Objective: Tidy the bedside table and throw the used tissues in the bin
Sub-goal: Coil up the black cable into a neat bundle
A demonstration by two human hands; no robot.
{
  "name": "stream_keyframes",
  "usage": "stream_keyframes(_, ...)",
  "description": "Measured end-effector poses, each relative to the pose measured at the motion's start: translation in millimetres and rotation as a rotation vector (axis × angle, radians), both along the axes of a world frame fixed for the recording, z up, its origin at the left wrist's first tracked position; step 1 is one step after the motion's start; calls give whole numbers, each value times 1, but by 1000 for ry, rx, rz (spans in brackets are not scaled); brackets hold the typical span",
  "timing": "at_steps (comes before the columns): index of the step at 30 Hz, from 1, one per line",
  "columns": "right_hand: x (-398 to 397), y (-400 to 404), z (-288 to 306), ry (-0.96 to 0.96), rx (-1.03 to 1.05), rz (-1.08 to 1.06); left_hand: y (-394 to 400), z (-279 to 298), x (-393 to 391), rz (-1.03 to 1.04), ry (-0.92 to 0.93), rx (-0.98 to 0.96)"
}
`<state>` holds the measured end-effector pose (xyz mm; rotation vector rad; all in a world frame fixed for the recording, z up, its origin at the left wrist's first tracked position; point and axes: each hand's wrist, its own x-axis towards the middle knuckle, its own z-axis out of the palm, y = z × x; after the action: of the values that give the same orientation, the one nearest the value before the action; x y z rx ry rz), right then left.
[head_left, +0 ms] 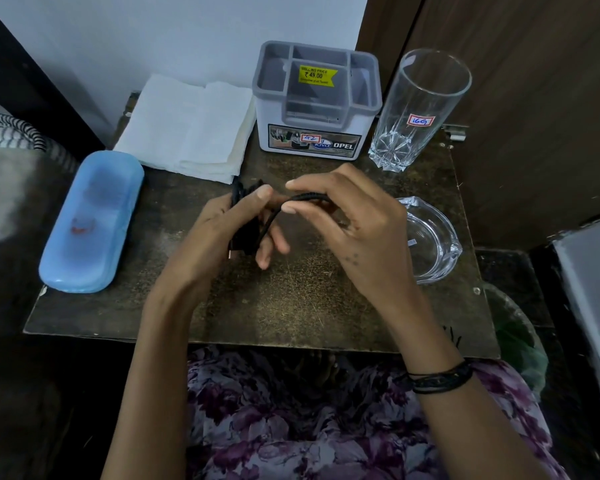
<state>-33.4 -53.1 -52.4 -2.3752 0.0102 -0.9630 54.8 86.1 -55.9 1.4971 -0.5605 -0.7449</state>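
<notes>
A black cable [257,220] is held above the middle of the counter [291,306], bunched into a coil in the left hand [219,233], whose grip is closed around the bundle with the thumb pressed on top. The right hand [354,230] pinches a loose loop of the same cable between thumb and forefinger, the other fingers spread and lifted. Behind the hands, at the back left, a stack of folded white tissues [191,129] lies flat, touching the side of a grey plastic organiser [317,105] with a yellow price sticker inside. Just right of the organiser stands a tall clear glass [420,109], upright, with a small label on it. A glass ashtray [426,237] sits at the right edge, partly hidden by the right hand. On the left edge lies a pale blue case [90,220], shut. Below the counter's right corner, a bin lined with a green bag [520,341] shows.
</notes>
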Motion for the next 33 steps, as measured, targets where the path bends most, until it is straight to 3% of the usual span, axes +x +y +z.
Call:
stream_keyframes(6,1,-3,0,14,190,88,3,2,-4,-299,137,-110)
stream_keyframes(13,11,4,0,228,811,273,6,-2,-1,-426,466,-264)
stream_keyframes(16,13,4,0,319,965,348,4,-1,-2,-455,505,-287)
stream_keyframes(24,16,3,-2,269,963,214,-7,8,-12,-258,351,-69)
stream_keyframes(33,17,8,-4,245,947,89,-11,5,-11,-129,256,5)
